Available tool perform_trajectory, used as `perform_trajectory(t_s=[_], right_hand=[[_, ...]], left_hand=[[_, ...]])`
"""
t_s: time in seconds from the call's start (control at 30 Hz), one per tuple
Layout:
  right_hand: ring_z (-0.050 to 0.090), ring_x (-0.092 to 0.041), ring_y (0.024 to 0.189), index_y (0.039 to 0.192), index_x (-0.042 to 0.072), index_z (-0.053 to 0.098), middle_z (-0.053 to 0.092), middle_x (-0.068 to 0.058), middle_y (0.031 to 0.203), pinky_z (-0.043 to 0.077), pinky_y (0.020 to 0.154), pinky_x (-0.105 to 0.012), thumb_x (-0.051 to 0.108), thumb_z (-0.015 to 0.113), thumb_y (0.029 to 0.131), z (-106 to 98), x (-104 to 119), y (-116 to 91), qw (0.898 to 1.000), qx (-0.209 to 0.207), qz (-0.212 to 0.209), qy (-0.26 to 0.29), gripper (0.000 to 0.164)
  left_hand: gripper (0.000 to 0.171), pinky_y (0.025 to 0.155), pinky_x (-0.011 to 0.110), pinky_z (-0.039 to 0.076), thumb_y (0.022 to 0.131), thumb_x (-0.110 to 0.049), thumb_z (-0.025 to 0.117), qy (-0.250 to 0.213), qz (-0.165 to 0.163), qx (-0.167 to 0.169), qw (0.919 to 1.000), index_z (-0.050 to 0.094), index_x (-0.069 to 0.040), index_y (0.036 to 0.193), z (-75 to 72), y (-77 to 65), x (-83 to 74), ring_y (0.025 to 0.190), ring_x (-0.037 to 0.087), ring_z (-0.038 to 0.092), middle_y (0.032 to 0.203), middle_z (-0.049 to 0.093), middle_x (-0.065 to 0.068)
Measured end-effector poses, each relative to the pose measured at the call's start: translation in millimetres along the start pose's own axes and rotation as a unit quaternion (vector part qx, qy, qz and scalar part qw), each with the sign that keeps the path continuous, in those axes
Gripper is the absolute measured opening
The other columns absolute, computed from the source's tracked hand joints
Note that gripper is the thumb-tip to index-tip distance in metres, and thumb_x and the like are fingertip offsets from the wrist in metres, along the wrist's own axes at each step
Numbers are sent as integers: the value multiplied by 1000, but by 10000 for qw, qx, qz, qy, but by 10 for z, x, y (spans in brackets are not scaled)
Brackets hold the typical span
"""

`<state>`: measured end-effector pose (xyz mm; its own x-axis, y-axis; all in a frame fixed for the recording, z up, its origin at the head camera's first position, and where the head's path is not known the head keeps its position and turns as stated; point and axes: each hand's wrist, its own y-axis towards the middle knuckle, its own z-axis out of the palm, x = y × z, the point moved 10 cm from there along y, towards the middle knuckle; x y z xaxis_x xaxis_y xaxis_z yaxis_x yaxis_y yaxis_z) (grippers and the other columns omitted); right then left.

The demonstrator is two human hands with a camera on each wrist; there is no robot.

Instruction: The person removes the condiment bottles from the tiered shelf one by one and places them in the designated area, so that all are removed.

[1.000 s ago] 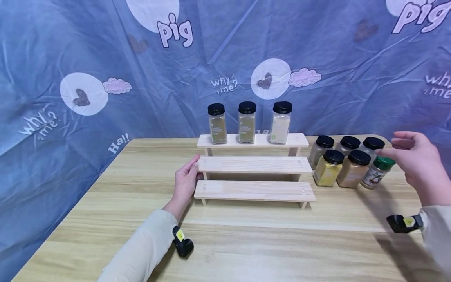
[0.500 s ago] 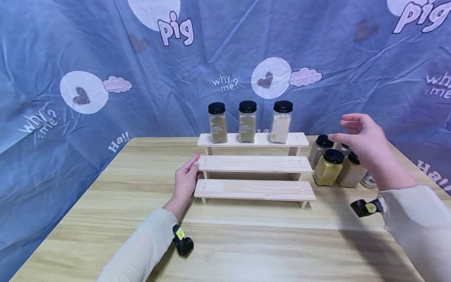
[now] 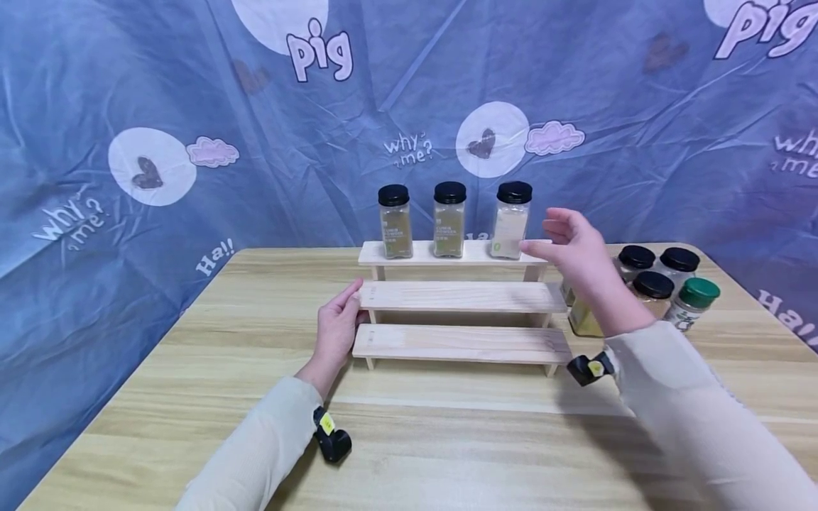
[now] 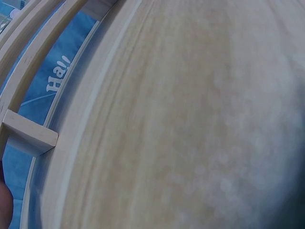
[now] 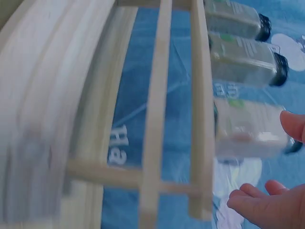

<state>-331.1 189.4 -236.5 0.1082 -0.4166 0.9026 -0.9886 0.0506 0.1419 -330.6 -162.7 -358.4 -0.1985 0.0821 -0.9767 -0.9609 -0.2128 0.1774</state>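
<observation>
A three-tier wooden display rack [image 3: 460, 297] stands on the table. My left hand [image 3: 337, 323] holds the left end of its middle tier; in the left wrist view only a fingertip [image 4: 5, 202] shows at the lower left edge. On the top tier stand two jars of cumin powder, the left jar [image 3: 396, 221] and the middle jar [image 3: 449, 220], and a jar of white powder [image 3: 510, 221], all black-lidded. Right of the white jar is my right hand [image 3: 578, 262], thumb and fingers spread apart around nothing. The right wrist view shows its fingers [image 5: 259, 205] below that jar.
Several more spice jars stand on the table right of the rack, among them a black-lidded jar [image 3: 679, 264] and a green-lidded shaker [image 3: 693, 301]. My right forearm partly hides this group. A blue printed cloth [image 3: 287, 177] hangs behind the table [image 3: 447, 447].
My right hand has moved left from above the jars on the right to beside the white powder jar. The left hand has stayed on the rack.
</observation>
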Motion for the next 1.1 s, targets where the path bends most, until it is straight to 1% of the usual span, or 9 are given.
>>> perform_trajectory(t_s=[0.13,0.27,0.33,0.4,0.53,0.7,0.87,0.97,1.1], right_hand=[[28,-31,135,148,7,17,28,-18,148,29,112,-43,24,72,81,177,3,25,9994,56,-16,346,88],[36,-26,131,147,8,18,35,-16,145,36,108,-38,16,73,80,298,38,65,9976,71,-204,655,87],[41,-25,127,146,8,19,38,-15,143,39,105,-36,13,73,79,332,42,85,9973,42,-264,679,86],[43,-24,124,145,9,19,40,-14,142,41,103,-34,13,74,78,355,34,106,9975,-14,-280,652,87],[47,-25,117,144,9,20,44,-15,137,43,99,-36,16,75,77,372,13,149,9985,-246,-291,392,86],[47,-28,112,144,11,20,48,-16,130,42,98,-40,20,76,75,388,-9,195,9979,-622,-187,-47,89],[47,-30,109,146,13,15,50,-18,123,40,98,-42,25,78,73,406,-17,222,9949,-944,-69,-350,97],[48,-30,106,146,14,15,52,-18,121,41,97,-42,23,77,73,407,-13,228,9933,-1093,-41,-364,97],[50,-29,104,145,14,19,53,-17,119,42,94,-41,21,78,73,389,4,231,9917,-1241,-42,-343,93]], left_hand=[[34,78,19,54,96,-9,48,-18,-4,36,10000,53,0,128,13,-11,-2,95,10,62,134,50,14],[34,79,19,54,96,-9,48,9,18,51,10000,53,0,128,16,-13,-14,97,11,61,135,49,13],[34,79,18,54,96,-10,48,59,20,45,10000,53,-1,128,15,-11,-19,99,11,60,136,49,12],[34,78,18,54,96,-10,47,67,-5,42,10000,53,-2,128,12,-8,-19,100,12,60,136,48,10],[34,79,18,54,96,-11,47,42,-57,30,10000,52,-2,128,5,-6,-10,101,14,60,137,48,9],[34,80,20,53,96,-10,48,9,-40,25,10000,52,-1,128,-1,-13,2,101,14,60,135,49,14],[34,79,19,54,96,-9,48,-42,-76,-24,10000,53,-1,128,-9,-13,20,98,12,61,134,50,14],[34,80,20,54,95,-9,48,-55,-102,-36,9999,53,-2,128,-11,-5,25,100,13,61,135,49,12],[34,80,20,54,95,-9,48,-75,-106,-22,9999,53,-2,128,-9,7,14,100,13,61,136,49,10]])
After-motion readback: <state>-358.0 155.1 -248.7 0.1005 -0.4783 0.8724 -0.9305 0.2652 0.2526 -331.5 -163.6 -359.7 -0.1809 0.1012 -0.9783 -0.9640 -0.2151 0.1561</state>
